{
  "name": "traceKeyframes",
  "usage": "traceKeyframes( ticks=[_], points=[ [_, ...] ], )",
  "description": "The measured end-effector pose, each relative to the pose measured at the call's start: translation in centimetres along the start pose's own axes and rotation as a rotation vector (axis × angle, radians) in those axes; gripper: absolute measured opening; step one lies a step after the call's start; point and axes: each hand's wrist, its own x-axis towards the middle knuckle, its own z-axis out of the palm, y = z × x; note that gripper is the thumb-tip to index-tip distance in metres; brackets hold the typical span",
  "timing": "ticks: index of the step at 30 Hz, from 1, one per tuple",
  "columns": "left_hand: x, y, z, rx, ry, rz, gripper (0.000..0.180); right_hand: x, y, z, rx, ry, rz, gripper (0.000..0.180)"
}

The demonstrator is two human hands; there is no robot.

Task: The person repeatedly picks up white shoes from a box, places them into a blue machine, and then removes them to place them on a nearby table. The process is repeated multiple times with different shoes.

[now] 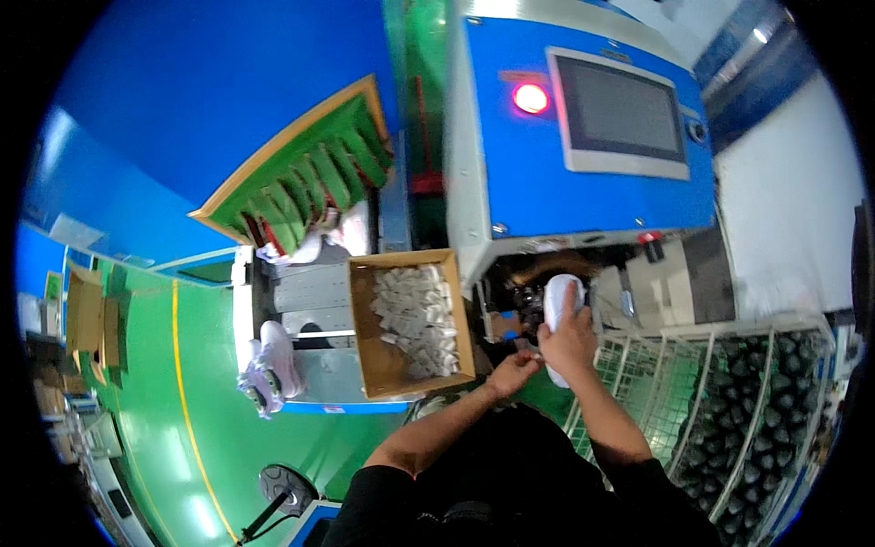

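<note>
Two bare hands in view. Right hand (571, 345) is closed over an elongated, smooth white shoe (554, 308), index finger laid along its top; shoe sits in front of the blue-and-white metal machine (492, 146). Left hand (512, 373) is just beside it, thumb and fingers drawn together; too small to tell what, if anything, they pinch. Left of the hands: open brown cardboard box (463, 319) of small whitish pieces (407, 310) on the grey, blue-edged bench (333, 374). Pair of white lace-up shoes (283, 360) at the bench's left end. Right: white wire rack (758, 406) holding many dark, rounded pieces (734, 387). Machine's round button (530, 98) glows red.
</note>
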Motion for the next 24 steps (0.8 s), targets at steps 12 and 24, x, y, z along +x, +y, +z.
traceKeyframes(
  ticks=[12, 24],
  points=[
    [-11.4, 6.5, -12.9, 0.626, 0.473, -0.241, 0.053, 1.6, 2.1, 4.1, -0.041, 0.447, -0.202, 0.089],
    [-8.1, 9.2, -5.4, -0.173, -0.211, -0.397, 0.071, -11.4, 4.6, 5.8, 0.044, 0.464, -0.323, 0.078]
  ],
)
